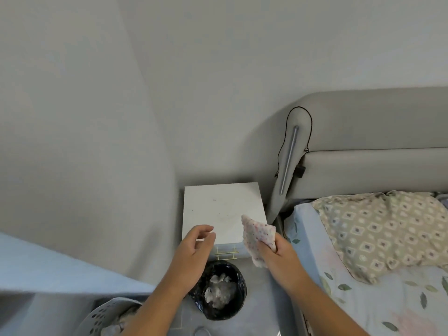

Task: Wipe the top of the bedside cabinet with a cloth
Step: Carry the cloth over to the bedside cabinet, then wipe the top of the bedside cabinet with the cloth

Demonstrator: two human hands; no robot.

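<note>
The white bedside cabinet (218,204) stands in the corner between the wall and the bed, its flat top bare with a few faint specks. My right hand (278,253) grips a folded pink-dotted cloth (257,236), held above the cabinet's front right corner. My left hand (196,248) hovers over the front left edge, fingers loosely curled and apart, holding nothing.
A bin lined with a black bag (219,289) holding crumpled tissue sits on the floor in front of the cabinet. A pale laundry basket (106,316) is at the lower left. The bed with a patterned pillow (378,229) and grey headboard (363,132) lies to the right.
</note>
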